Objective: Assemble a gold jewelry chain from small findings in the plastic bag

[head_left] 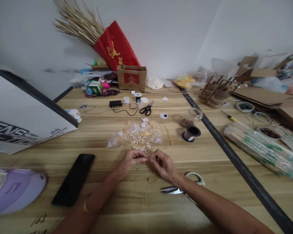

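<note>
My left hand (134, 160) and my right hand (162, 164) meet just in front of a pile of small gold and silver pieces (140, 136) on plastic bags. Both have thumb and fingertips pinched together. What the left fingertips hold is too small to make out. From the right fingers a thin gold chain (150, 178) seems to hang down to the wood. A few tiny gold bits (137, 177) lie beside it. White-handled scissors (172, 190) rest partly under my right forearm. Another gold chain (167, 133) lies right of the pile.
A black phone (74, 179) lies at the left, near a purple object (19, 190). Beyond the pile are black scissors (146, 109); a wire spool (191, 133) stands to the right. Wrapped sticks (258, 148) lie far right, and a white box (26, 113) stands left.
</note>
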### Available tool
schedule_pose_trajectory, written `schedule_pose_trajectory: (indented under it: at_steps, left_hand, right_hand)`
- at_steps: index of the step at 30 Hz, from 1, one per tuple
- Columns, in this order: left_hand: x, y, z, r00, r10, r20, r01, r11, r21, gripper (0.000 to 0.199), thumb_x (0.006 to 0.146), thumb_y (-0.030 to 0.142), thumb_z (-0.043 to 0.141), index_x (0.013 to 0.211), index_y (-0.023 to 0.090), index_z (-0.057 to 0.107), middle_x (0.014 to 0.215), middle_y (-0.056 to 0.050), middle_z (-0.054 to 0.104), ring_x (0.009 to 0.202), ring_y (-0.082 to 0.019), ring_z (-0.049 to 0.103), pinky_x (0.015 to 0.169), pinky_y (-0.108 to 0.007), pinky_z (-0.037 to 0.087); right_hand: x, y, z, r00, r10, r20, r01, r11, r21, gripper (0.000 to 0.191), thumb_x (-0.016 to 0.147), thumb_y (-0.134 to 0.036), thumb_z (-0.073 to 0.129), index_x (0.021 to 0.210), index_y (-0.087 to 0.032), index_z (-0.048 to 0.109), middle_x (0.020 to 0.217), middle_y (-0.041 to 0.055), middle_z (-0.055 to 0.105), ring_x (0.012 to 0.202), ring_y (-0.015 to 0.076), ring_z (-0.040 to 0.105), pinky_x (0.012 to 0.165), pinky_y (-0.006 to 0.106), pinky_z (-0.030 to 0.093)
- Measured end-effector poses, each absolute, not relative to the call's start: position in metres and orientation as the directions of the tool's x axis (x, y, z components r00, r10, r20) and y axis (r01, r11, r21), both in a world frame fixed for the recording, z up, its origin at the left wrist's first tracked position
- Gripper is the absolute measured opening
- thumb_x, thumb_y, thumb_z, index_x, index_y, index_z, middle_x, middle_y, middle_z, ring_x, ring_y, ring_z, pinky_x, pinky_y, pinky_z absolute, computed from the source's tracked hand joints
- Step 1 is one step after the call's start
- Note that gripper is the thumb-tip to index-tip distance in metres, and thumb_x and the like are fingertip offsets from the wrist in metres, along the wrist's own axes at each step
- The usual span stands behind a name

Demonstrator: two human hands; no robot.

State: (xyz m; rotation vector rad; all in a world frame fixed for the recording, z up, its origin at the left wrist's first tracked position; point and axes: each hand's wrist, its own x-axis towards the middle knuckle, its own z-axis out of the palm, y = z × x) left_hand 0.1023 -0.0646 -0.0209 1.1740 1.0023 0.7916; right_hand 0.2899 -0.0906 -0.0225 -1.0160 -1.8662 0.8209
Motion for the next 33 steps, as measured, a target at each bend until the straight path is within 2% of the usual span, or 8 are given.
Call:
schedule_pose_trajectory:
  at_steps: [23,33]
  left_hand:
    - [0.1029,-0.0646,-0.0223,0.386,0.896,-0.218,0.029,0.224,0.974,0.02,0.061,0.026,0.076,0.075,0.012,0.07,0.067,-0.002,0.067,0.064,-0.013,0.059,0.066,-0.025,0.045]
    - [0.1047,-0.0665,-0.0212,0.4,0.893,-0.207,0.045,0.206,0.977,0.027,0.06,0.033,0.077,0.075,0.012,0.069,0.067,-0.003,0.068,0.063,-0.014,0.06,0.064,-0.025,0.046]
  right_hand:
    - [0.2886,-0.0905,-0.0228,-0.328,0.883,0.335,0.339,0.441,-0.831,0.015,0.088,-0.026,0.05,0.08,-0.017,0.056,0.066,-0.0001,0.052,0.053,0.0092,0.043,0.048,0.02,0.033]
    - [0.2888,-0.0901,-0.0242,-0.333,0.886,0.323,0.334,0.432,-0.838,0.015,0.089,-0.028,0.05,0.08,-0.017,0.055,0.067,-0.0003,0.052,0.053,0.0092,0.045,0.049,0.02,0.035]
